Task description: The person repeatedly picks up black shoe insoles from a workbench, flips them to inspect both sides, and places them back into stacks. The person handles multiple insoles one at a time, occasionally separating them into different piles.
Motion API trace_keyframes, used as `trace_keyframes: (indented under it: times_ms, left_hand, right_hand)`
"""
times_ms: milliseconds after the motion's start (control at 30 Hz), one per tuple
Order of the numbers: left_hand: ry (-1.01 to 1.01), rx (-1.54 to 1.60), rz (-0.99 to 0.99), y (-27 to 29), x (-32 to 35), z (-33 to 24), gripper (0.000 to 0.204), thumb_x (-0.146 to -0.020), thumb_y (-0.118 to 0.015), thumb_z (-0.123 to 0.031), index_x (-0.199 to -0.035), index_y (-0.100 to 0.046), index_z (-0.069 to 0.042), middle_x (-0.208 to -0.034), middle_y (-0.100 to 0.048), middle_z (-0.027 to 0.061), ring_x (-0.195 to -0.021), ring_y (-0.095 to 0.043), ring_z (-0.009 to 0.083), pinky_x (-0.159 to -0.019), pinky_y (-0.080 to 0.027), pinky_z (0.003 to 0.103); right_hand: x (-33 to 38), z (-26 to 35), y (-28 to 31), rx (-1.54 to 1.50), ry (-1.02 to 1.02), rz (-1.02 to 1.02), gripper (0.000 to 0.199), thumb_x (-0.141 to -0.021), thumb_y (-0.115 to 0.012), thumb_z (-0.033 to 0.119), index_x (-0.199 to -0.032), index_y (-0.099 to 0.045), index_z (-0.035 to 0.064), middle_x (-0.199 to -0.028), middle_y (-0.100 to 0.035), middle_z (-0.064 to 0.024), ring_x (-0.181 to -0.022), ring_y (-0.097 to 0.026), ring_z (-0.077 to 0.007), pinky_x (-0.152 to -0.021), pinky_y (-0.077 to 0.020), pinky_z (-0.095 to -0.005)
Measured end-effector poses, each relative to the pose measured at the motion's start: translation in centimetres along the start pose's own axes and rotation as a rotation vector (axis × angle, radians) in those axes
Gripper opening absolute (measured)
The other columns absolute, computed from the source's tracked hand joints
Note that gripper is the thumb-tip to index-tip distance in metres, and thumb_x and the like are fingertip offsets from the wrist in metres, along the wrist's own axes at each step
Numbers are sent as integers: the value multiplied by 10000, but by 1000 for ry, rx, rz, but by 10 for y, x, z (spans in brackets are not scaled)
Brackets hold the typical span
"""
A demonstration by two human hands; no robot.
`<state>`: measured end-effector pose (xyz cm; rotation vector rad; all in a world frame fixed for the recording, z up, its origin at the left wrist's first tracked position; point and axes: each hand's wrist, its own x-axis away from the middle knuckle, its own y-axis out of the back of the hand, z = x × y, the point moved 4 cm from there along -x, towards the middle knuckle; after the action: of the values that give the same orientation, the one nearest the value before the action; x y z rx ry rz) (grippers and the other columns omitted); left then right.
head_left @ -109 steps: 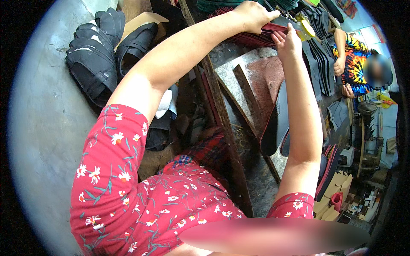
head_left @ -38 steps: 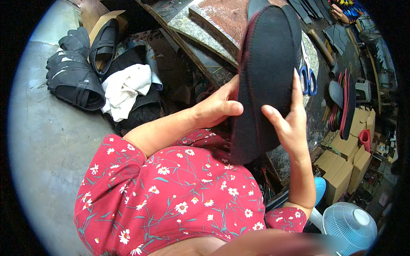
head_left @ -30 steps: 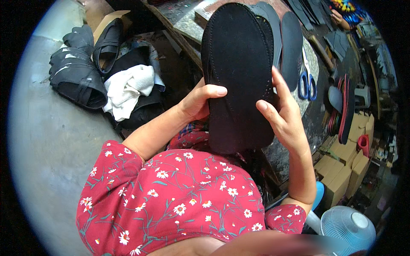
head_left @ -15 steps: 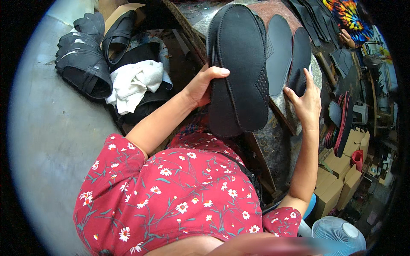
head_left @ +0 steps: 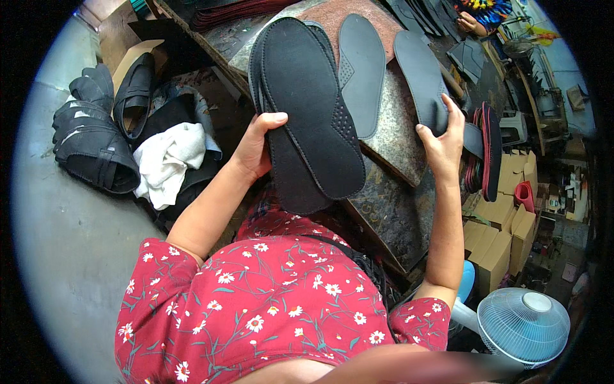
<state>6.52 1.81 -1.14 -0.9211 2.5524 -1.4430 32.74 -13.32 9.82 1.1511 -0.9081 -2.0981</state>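
My left hand (head_left: pixel 258 147) is closed on several black insoles (head_left: pixel 307 105) fanned in a stack, its thumb lying over their edge. They have stitched rims and a dotted patch at one side. Between the thumb and fingers of my right hand (head_left: pixel 442 144) is the near end of a grey insole (head_left: pixel 417 67), its smooth face showing. Another grey insole (head_left: pixel 363 73) with a dotted patch lies on the stone slab (head_left: pixel 401 118) between my hands. The black stack partly hides a further grey piece behind it.
Black strapped shoes (head_left: pixel 96 144) and a white cloth (head_left: pixel 169 160) are at the left. Several red-edged soles (head_left: pixel 490 153), cardboard boxes (head_left: pixel 489 246) and a fan (head_left: pixel 524 323) stand to the right. Another person's hand (head_left: pixel 469 23) shows at the far right.
The piece in my right hand has turned from a dark, red-edged side to its grey face and moved away from the insole on the slab. The whole view has shifted.
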Motion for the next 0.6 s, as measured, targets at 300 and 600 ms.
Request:
trace_keyframes:
  times_ms: [300, 600]
  left_hand:
    - [0, -46, -21, 7, 7, -2, 640, -769, -637, -310, -1274, -499, 57, -1178, -621, 210, -1054, -632, 322, -953, -502, 455]
    - [26, -4, 65, -35, 4, -11, 625, -789, -651, -302, -1293, -491, 32, -1180, -625, 199, -1038, -643, 311, -943, -512, 450]
  right_hand:
    - [9, -12, 13, 137, -117, 223, 576, -757, -749, 269, -1251, -582, 26, -1333, -500, -269, -1279, -454, -379, -1074, -351, -416]
    - [35, 75, 1, -482, -36, 372, 458, -824, -733, 237, -1215, -605, 36, -968, -588, -81, -839, -576, -143, -703, -481, -262]
